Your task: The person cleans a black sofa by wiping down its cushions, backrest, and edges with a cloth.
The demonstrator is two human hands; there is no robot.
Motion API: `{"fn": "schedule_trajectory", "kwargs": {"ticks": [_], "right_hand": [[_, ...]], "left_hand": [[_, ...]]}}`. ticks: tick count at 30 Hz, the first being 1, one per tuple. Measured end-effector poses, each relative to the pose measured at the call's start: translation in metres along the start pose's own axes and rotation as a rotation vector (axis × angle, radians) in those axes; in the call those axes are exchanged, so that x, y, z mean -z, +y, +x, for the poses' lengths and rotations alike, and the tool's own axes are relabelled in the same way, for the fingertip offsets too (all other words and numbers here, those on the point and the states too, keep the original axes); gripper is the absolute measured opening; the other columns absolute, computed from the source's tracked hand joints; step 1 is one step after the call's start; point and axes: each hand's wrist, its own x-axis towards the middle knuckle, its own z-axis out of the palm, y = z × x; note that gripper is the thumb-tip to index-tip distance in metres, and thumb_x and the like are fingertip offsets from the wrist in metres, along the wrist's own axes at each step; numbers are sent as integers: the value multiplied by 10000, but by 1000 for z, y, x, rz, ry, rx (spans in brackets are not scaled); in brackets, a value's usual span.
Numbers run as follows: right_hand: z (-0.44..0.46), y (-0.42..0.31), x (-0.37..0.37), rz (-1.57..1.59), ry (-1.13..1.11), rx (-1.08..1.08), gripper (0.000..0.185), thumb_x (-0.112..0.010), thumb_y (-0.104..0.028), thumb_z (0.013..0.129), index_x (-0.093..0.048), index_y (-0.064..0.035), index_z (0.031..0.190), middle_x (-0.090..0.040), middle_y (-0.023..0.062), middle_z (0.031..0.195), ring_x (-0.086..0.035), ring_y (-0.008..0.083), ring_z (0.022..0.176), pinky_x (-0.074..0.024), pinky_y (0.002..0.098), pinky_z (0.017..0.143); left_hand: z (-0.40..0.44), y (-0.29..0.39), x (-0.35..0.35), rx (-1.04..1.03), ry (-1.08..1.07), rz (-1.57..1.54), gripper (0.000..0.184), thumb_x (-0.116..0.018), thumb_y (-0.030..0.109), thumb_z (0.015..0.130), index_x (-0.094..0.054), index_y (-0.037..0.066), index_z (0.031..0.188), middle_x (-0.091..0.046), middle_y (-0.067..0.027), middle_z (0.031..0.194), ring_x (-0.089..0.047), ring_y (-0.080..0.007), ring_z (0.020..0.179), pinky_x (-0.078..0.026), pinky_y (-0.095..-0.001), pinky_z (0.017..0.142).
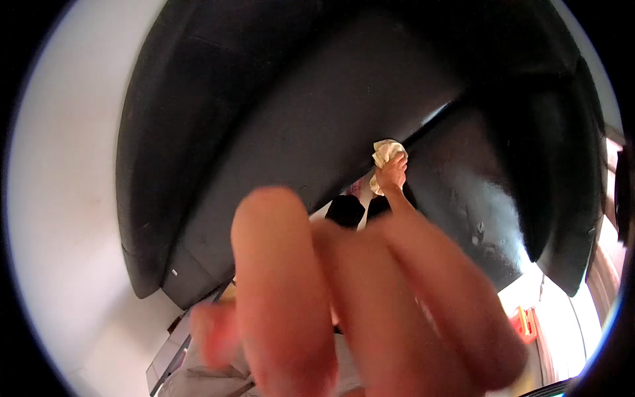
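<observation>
My right hand (393, 171) is closed on a crumpled, pale yellow cloth (387, 149). It presses the cloth against the black sofa (331, 99), at the front edge of the seat near the corner where two sections meet. Part of the cloth hangs below the fingers. Very close to the camera, my left hand (370, 304) looms large and blurred over the lower middle of the view. Its fingers are bent and apart, with nothing visible between them. It hides most of my right forearm and much of what lies below.
Black sofa sections curve around the top and right. A white wall (73, 165) stands at the left. Two dark rounded shapes, perhaps my knees or feet, show below the cloth. An orange-red object (524, 323) is at the lower right, near pinkish curtain-like fabric (605, 271).
</observation>
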Motion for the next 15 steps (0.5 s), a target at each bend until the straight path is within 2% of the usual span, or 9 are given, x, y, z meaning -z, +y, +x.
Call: {"fn": "schedule_trajectory", "kwargs": {"ticks": [2, 4, 7, 10, 11, 12, 13, 14, 15], "right_hand": [[1, 10, 12, 51, -45, 1, 924, -833, -224, 720, -243, 17, 1390, -427, 214, 1310, -482, 385, 1236, -504, 441, 973], [-1, 21, 29, -9, -92, 179, 847, -777, -203, 741, -268, -18, 1393, -459, 199, 1265, -502, 406, 1196, -485, 484, 972], [-20, 47, 31, 33, -76, 354, 873, -806, -212, 722, -306, -57, 1421, -475, 217, 1275, -498, 411, 1210, -470, 466, 976], [-26, 59, 22, 269, -21, 281, 839, -805, -238, 724, -333, -51, 1392, -508, 250, 1285, -515, 429, 1205, -477, 492, 956], [-34, 50, 34, 453, -3, 134, 770, -808, -230, 726, -397, -41, 1349, -581, 249, 1223, -581, 426, 1135, -502, 488, 920], [-32, 51, 44, 441, -6, 130, 770, -808, -230, 726, -397, -41, 1349, -581, 249, 1223, -581, 426, 1135, -502, 488, 920], [-28, 54, 52, 473, 49, 165, 720, -813, -235, 728, -442, -37, 1312, -619, 237, 1159, -618, 412, 1075, -519, 475, 889], [-18, 65, 67, 512, 96, 197, 670, -817, -239, 730, -486, -33, 1275, -657, 225, 1096, -655, 399, 1014, -536, 461, 857], [1, 62, 73, 586, 216, 273, 568, -814, -234, 738, -550, -35, 1200, -686, 195, 1013, -690, 362, 927, -552, 444, 816]], "left_hand": [[6, -9, -10, 24, -46, -25, 414, -622, 435, 915, -536, 102, 1144, -564, -107, 1201, -545, -297, 1119, -418, -462, 910], [5, -16, -5, 98, -40, -62, 444, -592, 445, 921, -530, 83, 1169, -546, -136, 1248, -527, -321, 1160, -401, -480, 951], [-15, -34, 31, 214, 38, -80, 492, -547, 459, 930, -520, 54, 1207, -518, -180, 1319, -500, -358, 1223, -375, -508, 1012], [-59, -66, 86, 364, 96, -54, 542, -503, 473, 939, -511, 25, 1245, -490, -223, 1390, -473, -395, 1285, -350, -536, 1073], [-80, -77, 108, 448, 132, -5, 560, -488, 478, 942, -507, 16, 1258, -480, -238, 1413, -464, -407, 1306, -341, -545, 1093], [-103, -85, 130, 539, 204, 91, 577, -473, 482, 945, -504, 6, 1270, -471, -252, 1437, -455, -420, 1327, -333, -554, 1114], [-133, -86, 154, 671, 319, 246, 445, -423, 318, 1002, -513, -42, 1247, -541, -226, 1360, -486, -329, 1319, -328, -453, 1133], [-166, -94, 177, 879, 400, 516, 388, -431, 231, 1012, -530, -47, 1264, -580, -183, 1315, -524, -294, 1283, -364, -403, 1109], [-187, -78, 189, 1068, 410, 895, 248, -471, 151, 1010, -587, -5, 1164, -615, -138, 1260, -575, -240, 1203, -404, -356, 1069]]}}
